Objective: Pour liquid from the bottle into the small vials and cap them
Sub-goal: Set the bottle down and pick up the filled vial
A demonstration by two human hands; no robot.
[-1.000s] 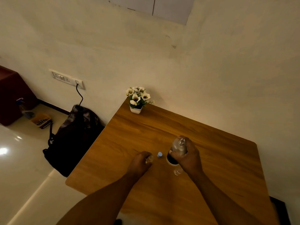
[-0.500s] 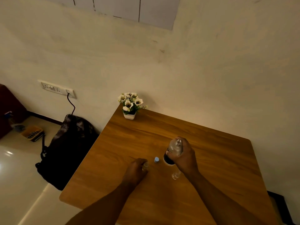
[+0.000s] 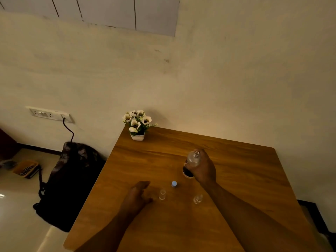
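Observation:
My right hand [image 3: 203, 169] grips a clear bottle [image 3: 190, 163] with dark liquid in its lower part; it stands upright on the wooden table [image 3: 245, 170]. A small clear vial [image 3: 162, 194] stands uncapped in front of it, and a second clear vial [image 3: 197, 199] stands to its right, beside my right forearm. A small blue cap [image 3: 174, 183] sits on the table between the bottle and the vials. My left hand [image 3: 139, 194] rests on the table just left of the first vial, fingers loosely spread, holding nothing.
A white pot of white flowers [image 3: 137, 125] stands at the table's far left corner by the wall. A dark backpack [image 3: 71, 179] sits on the floor left of the table, below a wall socket [image 3: 50, 114] with a cable.
My left hand has let go of the vial and drawn back to its left. The right hand keeps hold of the bottle. The view has tilted upward.

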